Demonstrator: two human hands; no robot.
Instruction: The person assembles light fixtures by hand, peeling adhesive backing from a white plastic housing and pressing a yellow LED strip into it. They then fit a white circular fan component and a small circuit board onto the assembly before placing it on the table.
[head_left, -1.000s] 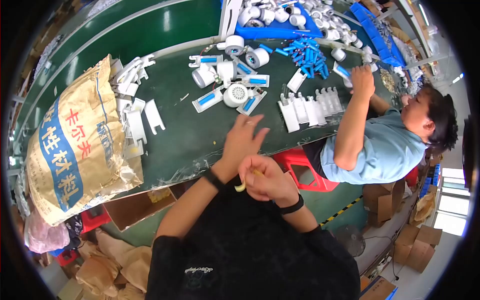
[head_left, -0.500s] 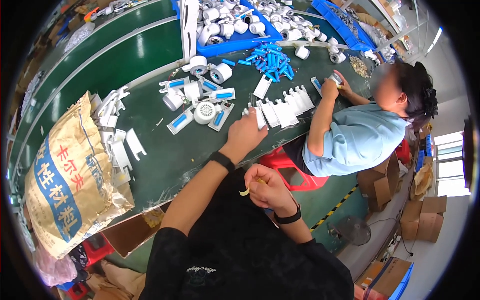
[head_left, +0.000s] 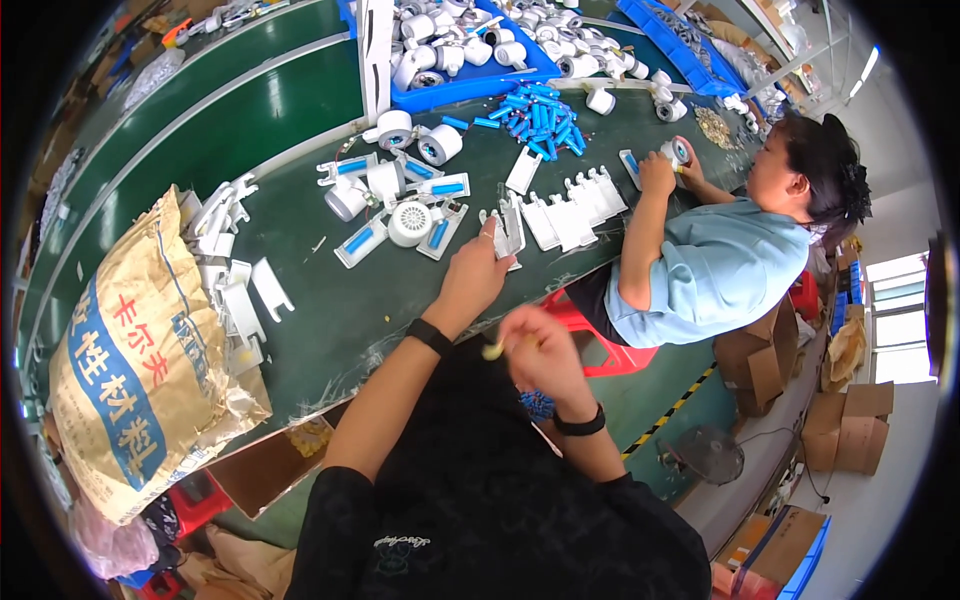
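My left hand [head_left: 474,281] is at the bench's near edge, index finger and thumb on either side of a white plastic cover [head_left: 513,228]. This cover is tilted beside a row of similar white covers [head_left: 573,218]; the fingers partly hide it. Over my lap, my right hand [head_left: 545,358] is closed in a pinch and smeared by motion. A short, curled pale-yellow strip [head_left: 493,351] sticks out of its fingers. Beyond my left hand lie white round housings [head_left: 411,224] and covers fitted with blue cylindrical cells [head_left: 438,236].
Loose blue cells [head_left: 540,120] form a pile behind the covers. A blue tray [head_left: 470,92] of white housings stands farther back. At left, a large printed sack [head_left: 150,370] leans beside white parts. A co-worker [head_left: 715,250] at right holds a white round part.
My left hand has drawn slightly left and nearer, showing more of the tilted cover. My right hand has risen a little with the yellow strip. The co-worker's head is turned up more.
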